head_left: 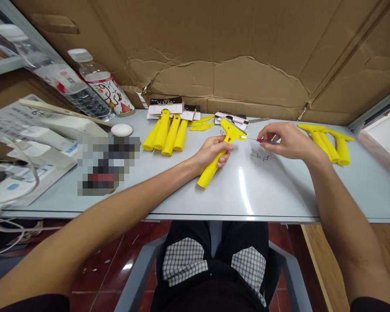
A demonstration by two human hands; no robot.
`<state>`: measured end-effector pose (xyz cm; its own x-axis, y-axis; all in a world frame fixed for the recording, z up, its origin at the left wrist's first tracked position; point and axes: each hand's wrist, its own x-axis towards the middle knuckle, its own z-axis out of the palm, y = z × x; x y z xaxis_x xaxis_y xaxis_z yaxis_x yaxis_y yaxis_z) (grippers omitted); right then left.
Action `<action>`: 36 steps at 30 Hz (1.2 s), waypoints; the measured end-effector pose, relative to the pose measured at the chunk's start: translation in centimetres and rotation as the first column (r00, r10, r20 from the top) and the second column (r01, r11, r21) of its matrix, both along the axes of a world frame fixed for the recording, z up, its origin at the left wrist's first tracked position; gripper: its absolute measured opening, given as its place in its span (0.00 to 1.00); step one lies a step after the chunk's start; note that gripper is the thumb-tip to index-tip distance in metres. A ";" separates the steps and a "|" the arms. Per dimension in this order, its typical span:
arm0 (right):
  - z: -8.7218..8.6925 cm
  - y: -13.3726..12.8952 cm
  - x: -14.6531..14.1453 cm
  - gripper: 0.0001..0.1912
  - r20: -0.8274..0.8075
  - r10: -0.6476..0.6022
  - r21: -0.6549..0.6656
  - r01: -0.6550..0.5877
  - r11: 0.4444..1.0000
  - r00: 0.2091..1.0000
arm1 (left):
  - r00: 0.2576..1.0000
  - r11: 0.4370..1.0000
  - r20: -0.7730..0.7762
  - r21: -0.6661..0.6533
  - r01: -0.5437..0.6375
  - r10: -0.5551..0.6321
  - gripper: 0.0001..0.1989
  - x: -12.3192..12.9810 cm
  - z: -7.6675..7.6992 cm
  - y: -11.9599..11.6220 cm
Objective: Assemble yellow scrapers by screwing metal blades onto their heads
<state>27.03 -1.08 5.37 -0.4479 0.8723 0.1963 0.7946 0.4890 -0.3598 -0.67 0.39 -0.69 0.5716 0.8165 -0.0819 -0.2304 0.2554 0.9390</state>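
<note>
My left hand [212, 152] is wrapped around the handle of a yellow scraper [209, 172], tilted with its wide head toward the back right. In my right hand [289, 141], thumb and fingers pinch a small screwdriver [259, 140] with a red and dark handle. Its thin metal shaft reaches left to the right end of the scraper's head, where a small shiny screw seems to sit. Below my right hand lies a small cluster of metal screws [260, 156]. Behind the scraper are flat yellow pieces [201, 126] and a white and black package [230, 118].
Several yellow scraper handles [172, 136] lie left of centre beside printed cards [165, 107]. More yellow scrapers [342, 149] rest at the right. Bottles [105, 86], a white oval object [121, 130], boxes and cables crowd the left. Cardboard [247, 78] walls the back.
</note>
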 end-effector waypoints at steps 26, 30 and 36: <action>0.6 -2.1 -2.4 0.03 -0.264 0.070 0.399 0.042 0.916 0.962 | 0.998 0.999 -0.047 -0.017 -0.039 0.039 0.12 0.5 0.6 -1.3; 0.9 -2.8 -3.4 0.05 -0.271 0.108 0.445 0.025 0.895 0.957 | 0.997 0.997 -0.039 -0.034 -0.073 0.072 0.10 0.8 0.7 -2.0; 0.4 -2.9 -3.6 0.08 -0.324 0.138 0.476 0.035 0.879 0.936 | 0.991 0.970 0.004 -0.207 -0.127 0.130 0.09 1.4 0.8 -3.4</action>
